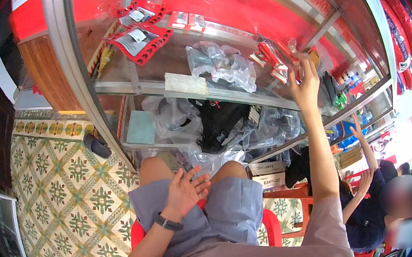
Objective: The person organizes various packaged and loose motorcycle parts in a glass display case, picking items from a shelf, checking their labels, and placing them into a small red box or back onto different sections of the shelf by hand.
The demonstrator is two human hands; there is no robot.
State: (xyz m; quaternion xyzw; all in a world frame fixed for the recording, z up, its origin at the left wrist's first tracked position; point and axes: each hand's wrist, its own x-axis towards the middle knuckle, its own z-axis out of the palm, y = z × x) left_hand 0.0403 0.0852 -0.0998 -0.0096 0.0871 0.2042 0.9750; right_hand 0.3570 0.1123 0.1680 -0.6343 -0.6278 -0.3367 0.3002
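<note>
My right hand [306,82] reaches up to the right part of the display case's upper glass shelf. Its bent fingers are at a cluster of red packets [271,55], and whether they grip one is hidden. Above my lap, my left hand [186,191] is palm up and holds nothing, with its fingers apart. A dark watch [169,223] is on that wrist. To the left of the red packets lies a crumpled clear plastic bag [221,65] with dark contents. Farther left on the same shelf are two red-and-white packs [139,41] bearing labels.
The metal-framed glass case [63,49] stands before me. Its lower shelf holds a pale green box [141,127], plastic-wrapped parts and a black item [224,120]. White cartons [271,180] sit below. At right, a seated person [364,217] reaches toward the case. A slipper [96,145] lies on the tiles.
</note>
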